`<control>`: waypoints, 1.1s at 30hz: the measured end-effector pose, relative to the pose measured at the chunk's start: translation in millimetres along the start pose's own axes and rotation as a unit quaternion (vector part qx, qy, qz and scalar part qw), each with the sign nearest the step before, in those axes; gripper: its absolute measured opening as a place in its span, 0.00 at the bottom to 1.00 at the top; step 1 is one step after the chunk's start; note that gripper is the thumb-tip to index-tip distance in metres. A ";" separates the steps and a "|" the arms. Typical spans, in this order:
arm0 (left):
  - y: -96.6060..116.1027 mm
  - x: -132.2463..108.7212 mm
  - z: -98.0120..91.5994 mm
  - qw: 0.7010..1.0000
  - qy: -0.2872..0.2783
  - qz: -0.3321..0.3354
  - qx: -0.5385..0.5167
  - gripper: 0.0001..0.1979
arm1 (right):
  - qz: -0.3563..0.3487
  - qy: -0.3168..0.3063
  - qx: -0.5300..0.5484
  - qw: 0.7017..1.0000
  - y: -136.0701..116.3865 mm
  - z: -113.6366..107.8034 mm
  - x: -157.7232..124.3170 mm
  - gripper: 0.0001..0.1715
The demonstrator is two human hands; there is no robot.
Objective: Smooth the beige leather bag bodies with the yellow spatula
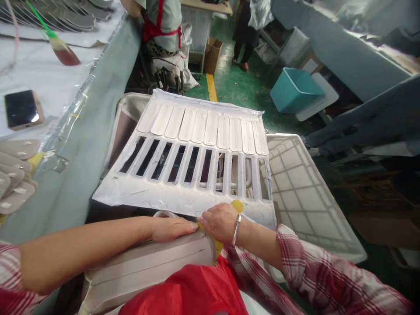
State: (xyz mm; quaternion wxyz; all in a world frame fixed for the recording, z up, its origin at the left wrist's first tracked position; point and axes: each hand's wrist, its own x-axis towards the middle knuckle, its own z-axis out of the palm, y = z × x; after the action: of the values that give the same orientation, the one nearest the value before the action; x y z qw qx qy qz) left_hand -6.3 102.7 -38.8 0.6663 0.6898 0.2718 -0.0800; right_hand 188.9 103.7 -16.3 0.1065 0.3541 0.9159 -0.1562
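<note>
My left hand (173, 228) lies flat on a stack of pale pieces (147, 267) across my lap, its fingertips at the stack's right end. Next to them, my right hand (219, 222) is closed round something yellow, which shows above the knuckles and below the palm. Beyond both hands a white slotted board (131, 192) slopes away. A row of pale rounded strips (210, 129) lies along its far part, and its nearer slots are open. What my right fingertips touch is partly hidden.
At the left, a covered table (108, 83) holds a phone (22, 108), a brush (64, 49) and pale pieces (16, 192). White crates (315, 192) stand right of and behind the board. A teal bin (293, 89) and two people are farther back.
</note>
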 end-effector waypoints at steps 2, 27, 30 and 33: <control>2.4 -2.5 -1.7 1.000 -0.010 -0.006 0.002 0.27 | -0.034 -0.011 -0.004 0.999 1.9 -3.7 4.7 0.25; 35.7 -6.7 7.9 0.990 0.033 -0.071 0.113 0.25 | -0.108 -0.028 -0.014 0.994 10.0 -9.6 3.9 0.26; 39.2 -7.2 8.9 0.989 0.054 -0.071 0.113 0.25 | -0.153 -0.029 -0.035 0.987 14.7 -11.4 11.4 0.27; 38.4 -7.6 8.6 0.985 0.099 -0.060 0.128 0.24 | -0.214 -0.005 -0.051 0.975 20.8 -13.1 21.1 0.27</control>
State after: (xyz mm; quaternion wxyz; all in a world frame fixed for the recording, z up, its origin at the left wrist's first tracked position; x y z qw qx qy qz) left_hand 7.9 93.7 -2.4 0.5364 0.7564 0.3645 -0.0852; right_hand 186.6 136.0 -15.0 0.0934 0.1429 0.9766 -0.1305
